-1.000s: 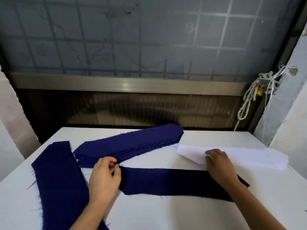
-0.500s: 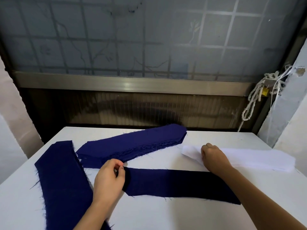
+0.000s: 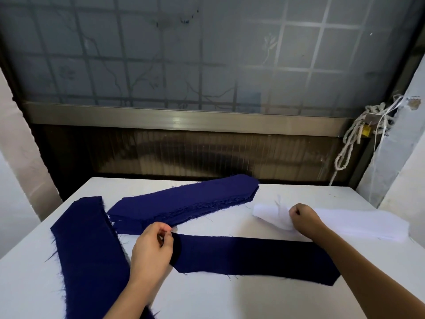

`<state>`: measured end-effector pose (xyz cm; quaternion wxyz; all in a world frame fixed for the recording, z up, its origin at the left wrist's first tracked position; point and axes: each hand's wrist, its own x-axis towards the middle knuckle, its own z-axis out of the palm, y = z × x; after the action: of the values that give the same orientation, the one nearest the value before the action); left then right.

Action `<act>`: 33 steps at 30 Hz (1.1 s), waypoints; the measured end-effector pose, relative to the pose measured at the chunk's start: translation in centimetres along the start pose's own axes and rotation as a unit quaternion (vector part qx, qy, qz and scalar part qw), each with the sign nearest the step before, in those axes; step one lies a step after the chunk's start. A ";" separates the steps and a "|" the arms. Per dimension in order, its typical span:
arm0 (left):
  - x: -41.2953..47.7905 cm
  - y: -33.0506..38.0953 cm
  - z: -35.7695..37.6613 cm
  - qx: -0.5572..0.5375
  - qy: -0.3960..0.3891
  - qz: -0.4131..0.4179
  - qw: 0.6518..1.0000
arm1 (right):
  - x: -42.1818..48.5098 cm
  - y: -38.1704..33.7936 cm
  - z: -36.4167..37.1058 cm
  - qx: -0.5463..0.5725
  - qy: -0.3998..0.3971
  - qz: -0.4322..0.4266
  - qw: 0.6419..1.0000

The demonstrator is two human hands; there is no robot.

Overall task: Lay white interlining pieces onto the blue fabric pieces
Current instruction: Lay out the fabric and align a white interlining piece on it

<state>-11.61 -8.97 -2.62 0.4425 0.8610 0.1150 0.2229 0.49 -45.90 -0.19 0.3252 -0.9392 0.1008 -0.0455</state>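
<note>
A single dark blue fabric piece (image 3: 248, 256) lies flat across the middle of the white table (image 3: 230, 300). My left hand (image 3: 151, 249) pinches its left end. Behind it lies a stack of blue pieces (image 3: 184, 204), set at a slant. A long blue stack (image 3: 92, 254) runs down the left side. On the right a stack of white interlining pieces (image 3: 349, 223) rests on the table. My right hand (image 3: 303, 218) grips the left end of the top interlining piece, which is lifted and crumpled there.
A frosted window with a metal sill (image 3: 184, 120) stands behind the table's far edge. A knotted white rope (image 3: 354, 134) hangs at the right beside a pale wall. Bare tabletop shows near the front edge.
My right hand has moved from resting on the interlining stack to gripping and lifting its left end. My left hand has stayed on the blue piece's left end.
</note>
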 end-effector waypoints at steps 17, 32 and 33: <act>0.0 0.1 0.0 0.004 0.001 0.006 1.000 | -0.3 -0.7 -2.0 0.175 -0.018 0.096 0.980; -0.6 0.4 -0.4 -0.050 -0.125 0.031 0.990 | -13.2 -11.6 4.7 -0.028 -0.054 -0.163 0.985; -0.7 0.4 -0.4 -0.065 -0.144 0.005 0.987 | -14.2 -12.3 5.9 -0.049 -0.066 -0.174 0.981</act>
<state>-12.39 -9.16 -2.32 0.5083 0.8541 0.0313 0.1055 -10.55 -29.76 2.50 0.2723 -0.9579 -0.0841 -0.0341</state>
